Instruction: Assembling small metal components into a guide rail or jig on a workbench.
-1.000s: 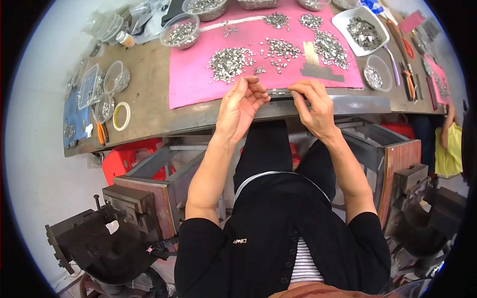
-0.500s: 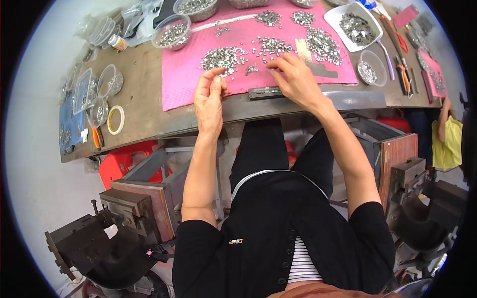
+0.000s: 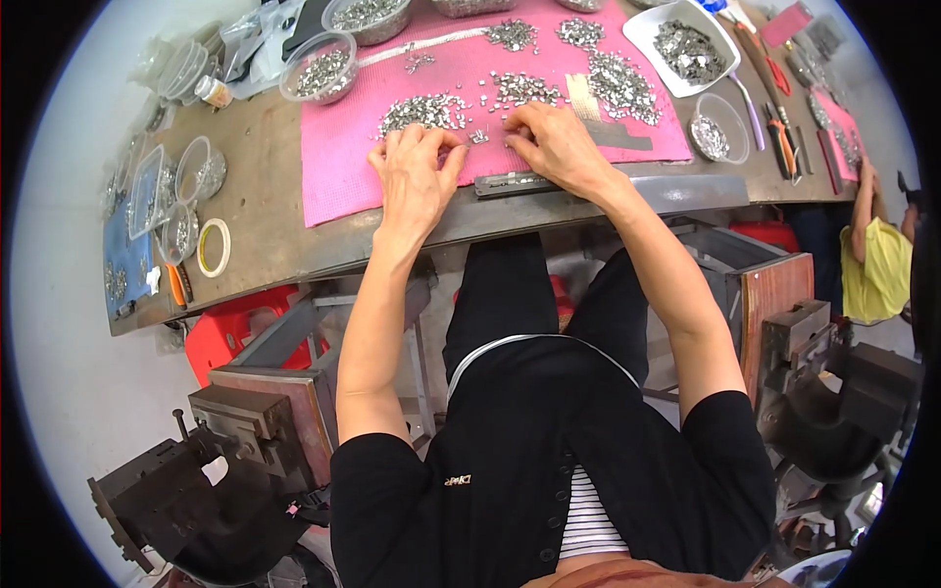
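My left hand [image 3: 414,174] lies palm down at the near edge of a heap of small silvery metal pieces [image 3: 423,111] on the pink mat [image 3: 338,162]. Its fingers are curled, with thumb and forefinger drawn together; whatever they pinch cannot be made out. Across a small gap, my right hand [image 3: 564,147] hovers over the mat's front edge with bent fingers, closed around something too small to name, if anything. Between the hands is a little cluster of metal bits [image 3: 478,136]. A dark narrow metal bar [image 3: 510,183] lies under my right wrist at the table's edge.
More heaps of metal pieces [image 3: 619,83] cover the mat. Around it stand a clear tub [image 3: 321,71], a white tray [image 3: 640,37] and a small clear cup [image 3: 735,125]. Pliers [image 3: 781,147] lie at the right, a tape roll [image 3: 214,247] at the left. Another person's yellow shirt [image 3: 875,274] shows far right.
My left hand has turned palm down and lowered onto the near edge of the heap. The right hand stays over nearly the same spot. The whole view has shifted slightly.
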The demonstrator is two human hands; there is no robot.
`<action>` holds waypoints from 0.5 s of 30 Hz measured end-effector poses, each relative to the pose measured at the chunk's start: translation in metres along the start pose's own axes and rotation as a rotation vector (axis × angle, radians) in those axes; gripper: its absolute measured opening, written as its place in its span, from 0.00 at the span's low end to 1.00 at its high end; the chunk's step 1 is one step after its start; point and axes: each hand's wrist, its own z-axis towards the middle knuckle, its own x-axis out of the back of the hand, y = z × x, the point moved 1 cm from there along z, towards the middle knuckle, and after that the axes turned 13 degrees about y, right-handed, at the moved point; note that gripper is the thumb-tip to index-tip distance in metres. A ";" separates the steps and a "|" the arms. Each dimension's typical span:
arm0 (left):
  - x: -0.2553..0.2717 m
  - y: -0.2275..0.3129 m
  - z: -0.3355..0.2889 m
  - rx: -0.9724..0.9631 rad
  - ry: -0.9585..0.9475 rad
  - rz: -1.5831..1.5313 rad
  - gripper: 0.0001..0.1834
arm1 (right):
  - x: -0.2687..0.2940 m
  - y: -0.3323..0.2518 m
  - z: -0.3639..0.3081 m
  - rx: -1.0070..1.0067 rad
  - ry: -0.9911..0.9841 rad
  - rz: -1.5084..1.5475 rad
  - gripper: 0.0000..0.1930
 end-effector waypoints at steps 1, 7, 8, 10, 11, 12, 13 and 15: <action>0.003 0.000 -0.001 -0.005 0.001 0.020 0.05 | 0.001 0.000 0.000 -0.032 0.018 0.038 0.06; 0.014 0.000 0.001 0.014 0.009 0.045 0.05 | 0.002 -0.005 -0.001 0.142 0.014 -0.145 0.07; 0.013 0.000 0.002 0.015 0.019 0.038 0.05 | 0.002 -0.006 -0.002 0.140 0.014 -0.147 0.07; 0.009 0.002 0.001 -0.023 0.012 0.032 0.05 | 0.002 -0.009 -0.003 0.131 0.003 -0.213 0.07; 0.007 0.003 0.000 -0.062 0.008 0.026 0.05 | 0.002 -0.009 -0.003 0.127 0.003 -0.217 0.07; 0.006 0.004 -0.001 -0.063 0.003 0.020 0.05 | 0.003 -0.008 -0.004 0.139 0.028 -0.210 0.07; 0.005 0.004 -0.002 -0.074 0.019 0.050 0.05 | 0.005 -0.008 -0.005 0.149 0.052 -0.205 0.06; 0.006 0.006 -0.003 -0.083 0.040 0.095 0.04 | 0.019 -0.011 -0.008 0.059 0.009 -0.069 0.07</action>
